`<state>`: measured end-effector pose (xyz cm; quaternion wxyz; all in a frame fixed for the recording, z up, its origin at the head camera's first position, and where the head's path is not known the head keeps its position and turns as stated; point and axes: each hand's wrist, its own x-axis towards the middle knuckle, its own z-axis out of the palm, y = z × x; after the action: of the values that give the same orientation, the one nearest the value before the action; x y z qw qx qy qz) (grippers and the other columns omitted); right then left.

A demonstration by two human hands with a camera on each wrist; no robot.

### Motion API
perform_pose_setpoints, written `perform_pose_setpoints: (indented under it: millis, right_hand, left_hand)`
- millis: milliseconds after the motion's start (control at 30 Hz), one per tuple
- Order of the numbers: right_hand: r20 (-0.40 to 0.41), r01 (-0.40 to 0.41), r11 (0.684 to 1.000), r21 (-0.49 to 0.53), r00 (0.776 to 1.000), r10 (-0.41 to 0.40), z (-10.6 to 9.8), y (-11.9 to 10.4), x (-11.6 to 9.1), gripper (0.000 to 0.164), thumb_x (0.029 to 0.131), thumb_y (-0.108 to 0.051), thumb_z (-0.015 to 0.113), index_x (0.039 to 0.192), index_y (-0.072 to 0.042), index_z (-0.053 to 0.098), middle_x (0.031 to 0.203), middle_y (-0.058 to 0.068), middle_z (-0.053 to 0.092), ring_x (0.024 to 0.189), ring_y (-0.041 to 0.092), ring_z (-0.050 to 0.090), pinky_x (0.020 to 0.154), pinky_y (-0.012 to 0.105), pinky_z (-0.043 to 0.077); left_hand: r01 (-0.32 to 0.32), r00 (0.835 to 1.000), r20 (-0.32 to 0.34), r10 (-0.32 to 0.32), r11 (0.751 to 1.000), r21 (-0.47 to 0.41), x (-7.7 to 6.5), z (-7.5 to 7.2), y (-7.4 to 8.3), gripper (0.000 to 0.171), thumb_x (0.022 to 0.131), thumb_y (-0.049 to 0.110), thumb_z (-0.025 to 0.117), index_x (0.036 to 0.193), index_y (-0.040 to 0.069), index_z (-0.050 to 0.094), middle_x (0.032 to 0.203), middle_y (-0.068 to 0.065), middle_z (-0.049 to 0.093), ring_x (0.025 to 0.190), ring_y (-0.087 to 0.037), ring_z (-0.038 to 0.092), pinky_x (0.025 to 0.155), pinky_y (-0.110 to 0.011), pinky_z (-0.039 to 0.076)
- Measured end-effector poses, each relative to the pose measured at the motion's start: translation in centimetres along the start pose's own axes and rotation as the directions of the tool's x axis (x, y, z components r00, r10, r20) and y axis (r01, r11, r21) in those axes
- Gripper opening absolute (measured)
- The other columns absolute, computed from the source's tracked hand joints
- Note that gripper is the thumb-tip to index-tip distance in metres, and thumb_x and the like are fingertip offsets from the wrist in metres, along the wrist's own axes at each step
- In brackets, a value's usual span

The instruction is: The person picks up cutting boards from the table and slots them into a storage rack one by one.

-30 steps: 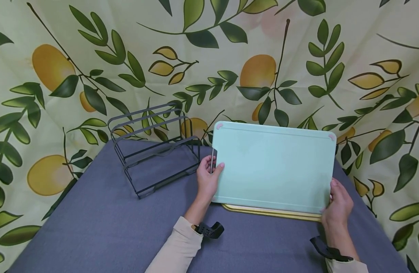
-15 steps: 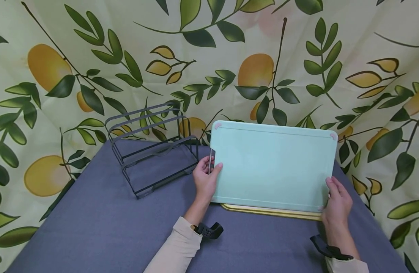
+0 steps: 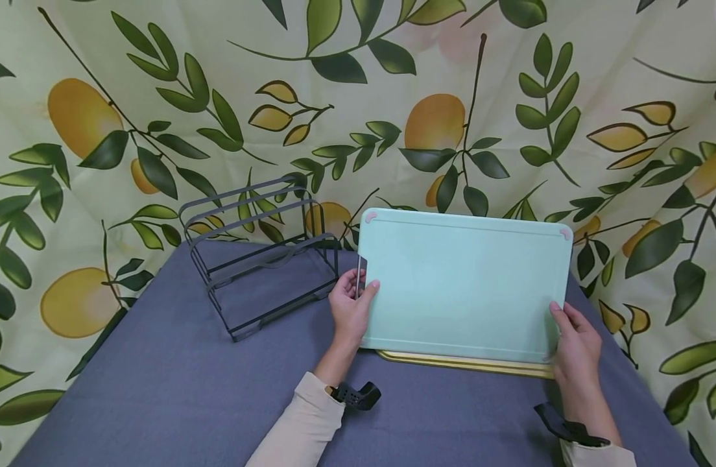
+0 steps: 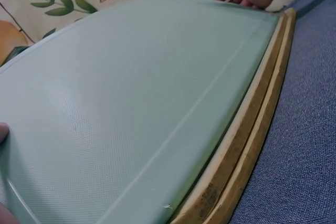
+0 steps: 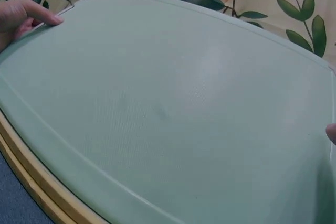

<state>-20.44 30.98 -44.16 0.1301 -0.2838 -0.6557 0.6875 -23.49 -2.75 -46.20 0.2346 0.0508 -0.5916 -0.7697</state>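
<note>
A mint-green cutting board (image 3: 463, 285) with pink corners leans up on its long edge, tilted back. Beneath its lower edge show the tan rims of two wooden cutting boards (image 4: 247, 135), stacked together on the table. My left hand (image 3: 351, 308) grips the green board at its left edge, thumb on the front face and fingers curled behind at the handle slot. At the right edge my right hand (image 3: 576, 347) holds the same board, its thumb on the face near the lower corner. The fingers behind that edge are partly hidden in the head view.
A black wire rack (image 3: 264, 259) with several upright dividers stands on the left of the table, close to my left hand. Blue-grey cloth (image 3: 177, 389) covers the table. Behind it hangs a curtain (image 3: 358, 97) printed with leaves and fruit.
My right thumb has slid slightly inward over the green board's right edge. The board and my left hand have shifted only slightly left in the head view.
</note>
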Motion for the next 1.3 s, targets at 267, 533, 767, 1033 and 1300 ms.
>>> perform_pose_setpoints:
  millis: [267, 533, 767, 1033, 1300]
  right_hand:
    - [-0.059, 0.011, 1.000, 0.025, 0.998, -0.009, 0.19, 0.35, 0.01, 0.070, 0.095, -0.042, 0.066, 0.154, -0.013, 0.042, 0.114, -0.019, 0.051, 0.112, 0.000, 0.045, 0.092, 0.013, 0.037]
    - [-0.076, 0.024, 0.999, 0.033, 0.997, -0.022, 0.21, 0.47, -0.02, 0.071, 0.094, -0.037, 0.070, 0.153, -0.009, 0.043, 0.108, -0.014, 0.050, 0.097, 0.001, 0.044, 0.069, 0.008, 0.040]
    - [-0.077, 0.025, 0.999, 0.042, 0.997, -0.022, 0.29, 0.57, 0.13, 0.069, 0.093, -0.034, 0.071, 0.153, -0.010, 0.045, 0.108, -0.013, 0.051, 0.096, 0.001, 0.046, 0.066, 0.007, 0.042]
    - [-0.095, 0.031, 0.999, 0.028, 0.995, -0.028, 0.35, 0.67, 0.13, 0.067, 0.093, -0.032, 0.072, 0.152, -0.012, 0.047, 0.107, -0.015, 0.053, 0.096, 0.001, 0.048, 0.064, 0.007, 0.042]
    - [-0.109, 0.054, 0.996, 0.065, 0.993, -0.047, 0.43, 0.81, 0.06, 0.064, 0.093, -0.027, 0.073, 0.150, -0.009, 0.049, 0.105, -0.013, 0.054, 0.094, 0.002, 0.048, 0.064, 0.008, 0.043]
  left_hand:
    - [0.006, 1.000, 0.011, -0.006, 1.000, -0.008, -0.13, 0.03, 0.15, 0.033, 0.084, 0.000, 0.077, 0.114, -0.007, 0.065, 0.107, -0.023, 0.069, 0.085, -0.006, 0.062, 0.070, -0.015, 0.048]
    - [0.012, 0.999, 0.032, -0.013, 1.000, 0.028, -0.08, -0.06, 0.15, 0.032, 0.084, 0.001, 0.078, 0.115, -0.002, 0.073, 0.098, -0.018, 0.069, 0.072, -0.004, 0.054, 0.065, -0.014, 0.045]
    - [0.021, 0.999, 0.032, -0.022, 0.998, 0.051, 0.02, -0.05, 0.17, 0.030, 0.084, 0.003, 0.079, 0.113, -0.002, 0.073, 0.098, -0.017, 0.069, 0.072, -0.005, 0.054, 0.066, -0.015, 0.044]
    - [0.015, 0.999, 0.043, -0.019, 0.997, 0.077, 0.07, -0.04, 0.50, 0.029, 0.085, 0.003, 0.078, 0.113, -0.002, 0.073, 0.099, -0.017, 0.069, 0.071, -0.005, 0.053, 0.065, -0.015, 0.044]
    - [0.019, 0.999, 0.042, -0.024, 0.995, 0.102, 0.08, -0.15, 0.73, 0.029, 0.085, 0.004, 0.079, 0.114, 0.000, 0.073, 0.100, -0.013, 0.069, 0.074, -0.005, 0.053, 0.067, -0.015, 0.043]
